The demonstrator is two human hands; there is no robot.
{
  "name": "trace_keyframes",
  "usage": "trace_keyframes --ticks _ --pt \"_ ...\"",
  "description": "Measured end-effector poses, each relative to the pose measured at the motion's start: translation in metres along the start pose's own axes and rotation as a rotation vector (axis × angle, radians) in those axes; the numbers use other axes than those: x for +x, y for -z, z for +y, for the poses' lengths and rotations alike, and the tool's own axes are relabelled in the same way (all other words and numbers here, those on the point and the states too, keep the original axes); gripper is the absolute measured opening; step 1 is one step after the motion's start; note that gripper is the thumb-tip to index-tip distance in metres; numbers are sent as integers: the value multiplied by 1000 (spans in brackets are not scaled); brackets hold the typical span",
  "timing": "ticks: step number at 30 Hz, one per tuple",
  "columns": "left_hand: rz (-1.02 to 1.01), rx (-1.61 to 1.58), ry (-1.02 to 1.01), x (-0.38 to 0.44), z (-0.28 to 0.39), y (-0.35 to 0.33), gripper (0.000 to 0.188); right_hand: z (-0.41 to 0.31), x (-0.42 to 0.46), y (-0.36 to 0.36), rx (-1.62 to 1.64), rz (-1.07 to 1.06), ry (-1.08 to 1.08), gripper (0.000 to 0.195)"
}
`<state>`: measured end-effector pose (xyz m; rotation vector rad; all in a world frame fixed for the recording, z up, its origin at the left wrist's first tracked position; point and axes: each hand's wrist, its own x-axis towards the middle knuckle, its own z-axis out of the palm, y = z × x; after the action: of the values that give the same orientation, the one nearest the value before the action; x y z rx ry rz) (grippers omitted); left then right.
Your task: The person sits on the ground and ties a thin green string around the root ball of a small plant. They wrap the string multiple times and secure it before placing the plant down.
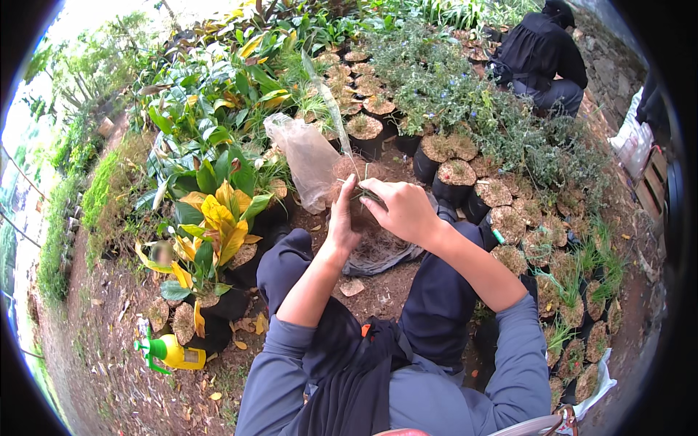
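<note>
In front of my knees, my left hand point(344, 220) holds a ball of brown plant fibre point(351, 165) by its near side. My right hand point(409, 210) pinches a thin green tie point(366, 184) that crosses the fibre. A long, narrow, pale green leaf-like strip point(327, 98) rises from the top of the ball. Just left of it is a translucent plastic bag point(305, 158). Below my hands, more loose fibre point(384, 248) lies on a dark sheet or sack point(381, 268) on the soil. My fingers hide part of the ball.
Black pots point(455, 191) topped with fibre crowd the right side. Leafy plants point(218, 223), some yellowed, stand at left. A yellow spray bottle point(182, 353) with a green head lies on the ground. Another person point(537, 60) crouches at upper right, beyond blue-flowered shrubs point(452, 92).
</note>
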<state>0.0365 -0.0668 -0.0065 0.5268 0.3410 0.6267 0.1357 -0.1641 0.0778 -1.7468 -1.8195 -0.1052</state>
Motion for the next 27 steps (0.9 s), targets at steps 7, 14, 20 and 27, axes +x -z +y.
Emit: trace_keyframes --ticks 7,14,20,27 --pt "-29 -101 70 -5 1 -7 31 -1 -4 -7 -45 46 82 33" --pt "-22 -65 24 -7 3 -5 35 -2 -7 -11 -234 52 198 33" --pt "6 -40 10 -8 5 -6 24 -5 -9 -8 -236 -8 166 37" --pt "30 -84 -80 6 1 -2 25 -2 -13 -8 5 88 66 37"
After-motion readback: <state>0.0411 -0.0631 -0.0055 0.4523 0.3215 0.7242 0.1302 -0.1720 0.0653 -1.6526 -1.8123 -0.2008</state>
